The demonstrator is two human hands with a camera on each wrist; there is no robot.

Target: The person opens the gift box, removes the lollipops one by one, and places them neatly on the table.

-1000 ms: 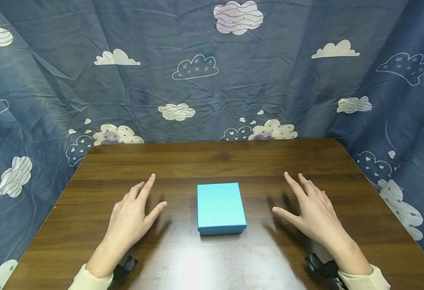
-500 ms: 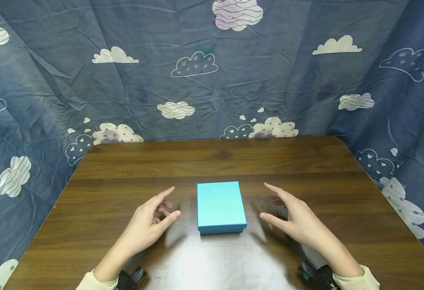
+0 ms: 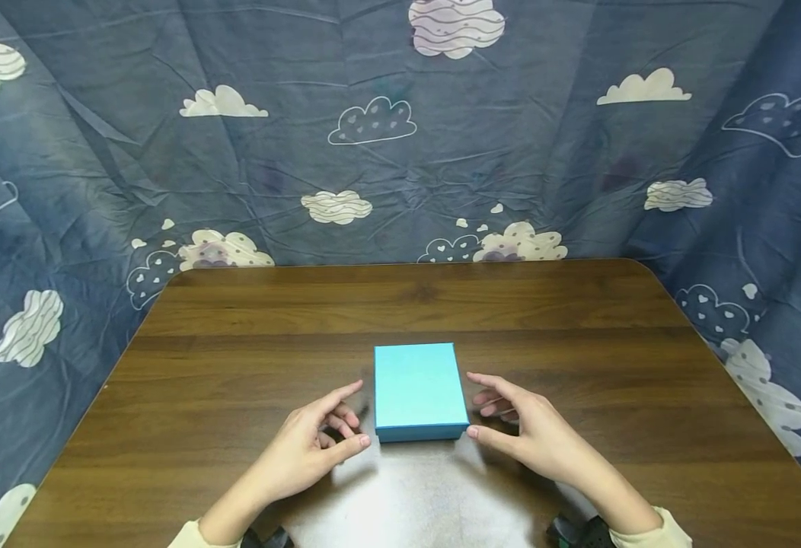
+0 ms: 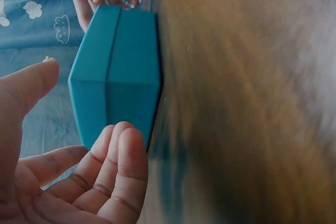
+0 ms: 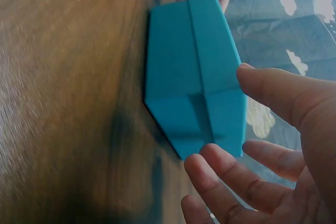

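Note:
A turquoise box (image 3: 419, 384) with a fitted lid sits shut on the wooden table, and both wrist views show the seam between lid and base. My left hand (image 3: 307, 445) is just left of the box, thumb and fingers spread apart and loosely bent, a small gap from its side. On the other side my right hand (image 3: 534, 426) faces it, thumb near the front right corner and fingers along the right side. Whether the right thumb touches the box, I cannot tell. Neither hand holds anything.
The brown wooden table (image 3: 236, 312) has rounded far corners. Behind it and at both sides hangs a dark blue cloth (image 3: 270, 175) printed with clouds. Black straps with cameras (image 3: 582, 531) are on the wrists, below pale sleeves (image 3: 650, 529).
Both hands have moved inward from the left and right toward the box, and their fingers have bent a little more. The box has stayed in place on the table.

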